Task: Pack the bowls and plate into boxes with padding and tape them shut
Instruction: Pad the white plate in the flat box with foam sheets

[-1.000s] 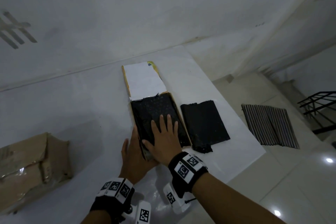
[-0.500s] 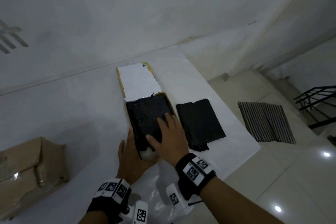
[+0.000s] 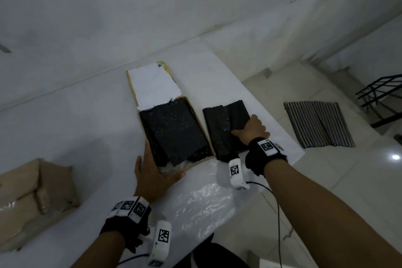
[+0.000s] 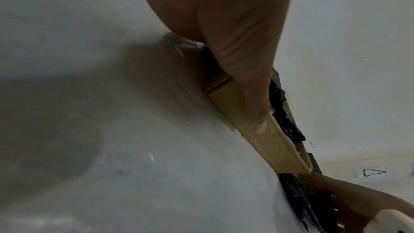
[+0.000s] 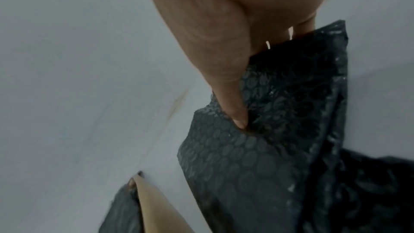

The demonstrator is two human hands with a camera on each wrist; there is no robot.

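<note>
head: box mid-tabletop, left hand flat at its near corner; right hand pinching wrap beside it | left wrist: fingers straight along box wall | right wrist: thumb dug into wrap: light, soft; take an edge

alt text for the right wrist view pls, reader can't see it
The right hand pinches a sheet of black bubble wrap by its edge, thumb pressed into the bubbles, above a white table. A tan corner of the cardboard box shows at the bottom, with more black wrap beside it.
</note>
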